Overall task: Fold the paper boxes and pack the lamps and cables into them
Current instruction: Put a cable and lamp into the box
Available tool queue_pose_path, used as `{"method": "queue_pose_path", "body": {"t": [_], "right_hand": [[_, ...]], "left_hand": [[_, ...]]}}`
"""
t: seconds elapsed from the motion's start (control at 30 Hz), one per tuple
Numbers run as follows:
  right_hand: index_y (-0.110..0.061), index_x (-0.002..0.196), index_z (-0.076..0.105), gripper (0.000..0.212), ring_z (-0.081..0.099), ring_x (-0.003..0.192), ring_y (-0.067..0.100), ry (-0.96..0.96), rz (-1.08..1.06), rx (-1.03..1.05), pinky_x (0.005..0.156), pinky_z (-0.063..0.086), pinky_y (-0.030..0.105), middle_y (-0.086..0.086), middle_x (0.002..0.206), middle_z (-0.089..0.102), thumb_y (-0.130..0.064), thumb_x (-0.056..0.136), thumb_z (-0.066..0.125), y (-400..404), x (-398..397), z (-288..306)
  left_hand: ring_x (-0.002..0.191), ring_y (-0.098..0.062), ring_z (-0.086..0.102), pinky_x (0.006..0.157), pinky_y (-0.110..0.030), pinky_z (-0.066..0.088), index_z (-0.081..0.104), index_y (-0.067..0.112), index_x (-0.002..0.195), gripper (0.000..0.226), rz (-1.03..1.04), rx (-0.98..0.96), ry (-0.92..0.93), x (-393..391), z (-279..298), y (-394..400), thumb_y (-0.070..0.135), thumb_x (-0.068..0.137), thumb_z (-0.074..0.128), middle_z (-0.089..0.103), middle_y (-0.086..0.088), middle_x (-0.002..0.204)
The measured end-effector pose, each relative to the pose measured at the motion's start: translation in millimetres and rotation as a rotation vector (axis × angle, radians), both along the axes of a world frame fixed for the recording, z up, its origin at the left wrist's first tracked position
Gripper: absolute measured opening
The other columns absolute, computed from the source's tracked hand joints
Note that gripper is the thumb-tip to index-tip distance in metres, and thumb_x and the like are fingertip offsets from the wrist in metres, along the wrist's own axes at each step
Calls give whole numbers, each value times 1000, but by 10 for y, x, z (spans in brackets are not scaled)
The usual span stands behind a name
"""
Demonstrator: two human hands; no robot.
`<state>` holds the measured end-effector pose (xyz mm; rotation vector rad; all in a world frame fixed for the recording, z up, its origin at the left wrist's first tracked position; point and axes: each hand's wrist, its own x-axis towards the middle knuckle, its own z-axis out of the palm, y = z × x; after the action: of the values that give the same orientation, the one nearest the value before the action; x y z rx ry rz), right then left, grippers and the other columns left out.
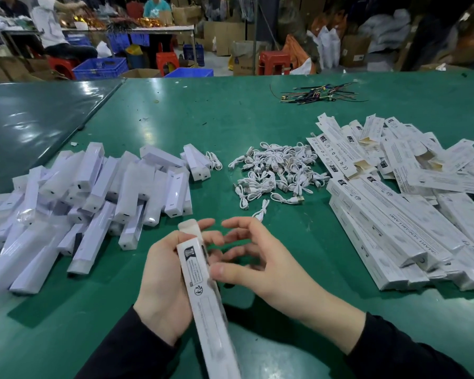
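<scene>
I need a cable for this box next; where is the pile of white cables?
In the head view, the cable pile lies mid-table on the green mat, between the lamps at left and the boxes at right.

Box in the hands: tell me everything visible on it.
The box is a long, slim white cardboard carton with dark printed text and symbols. Its far end flap stands open. It slants from bottom centre up toward the lamps, off the table. The left hand grips it; the right hand rests its thumb on its side, fingers spread.
</scene>
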<state>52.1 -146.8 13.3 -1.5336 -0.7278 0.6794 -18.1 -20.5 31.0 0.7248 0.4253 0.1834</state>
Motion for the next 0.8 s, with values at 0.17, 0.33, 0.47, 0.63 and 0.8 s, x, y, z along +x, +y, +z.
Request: {"method": "queue_pose_path", "body": {"t": [0.17, 0.33, 0.47, 0.63, 0.8], "right_hand": [[-36, 137, 39, 93, 54, 63, 8, 69, 159, -135, 60, 47, 27, -10, 84, 63, -52, 56, 82, 29, -153, -69], [-32, 128, 40, 58, 62, 62, 20, 213, 272, -28, 66, 53, 38, -2, 75, 67, -23, 78, 68, 7, -197, -47], [-46, 139, 28, 66, 56, 49, 17, 165, 219, -9, 46, 51, 27, 2, 71, 60, -20, 85, 56, -13, -228, -15], [-52, 135, 31, 53, 49, 46, 16, 147, 190, 21, 38, 43, 23, -2, 66, 57, -32, 93, 56, -44, -202, -39], [-54, 136, 26, 59, 50, 46, 16, 135, 187, 21, 38, 43, 23, -3, 65, 58, -37, 89, 57, -30, -186, -61]], "left_hand": [[51, -14, 41, 42, -21, 41, 56, 8, 114, 35, 174, 80, -18, 6, 6, 33, 3, 85, 38, 56, -3, 65], [59, -15, 48, 56, -25, 45, 55, 8, 117, 37, 130, 97, -103, 17, -7, 19, -1, 85, 41, 56, -4, 71], [66, -16, 53, 73, -30, 47, 55, 10, 119, 42, 102, 72, -141, 36, 8, 36, 4, 78, 48, 59, -4, 74], [63, -14, 54, 71, -27, 52, 56, 10, 117, 42, 64, 97, -163, 36, 5, 27, 1, 77, 47, 60, -4, 73], [66, -16, 58, 69, -29, 54, 57, 10, 117, 37, 73, 123, -135, 33, 7, 45, 3, 82, 46, 63, -5, 77]]}}
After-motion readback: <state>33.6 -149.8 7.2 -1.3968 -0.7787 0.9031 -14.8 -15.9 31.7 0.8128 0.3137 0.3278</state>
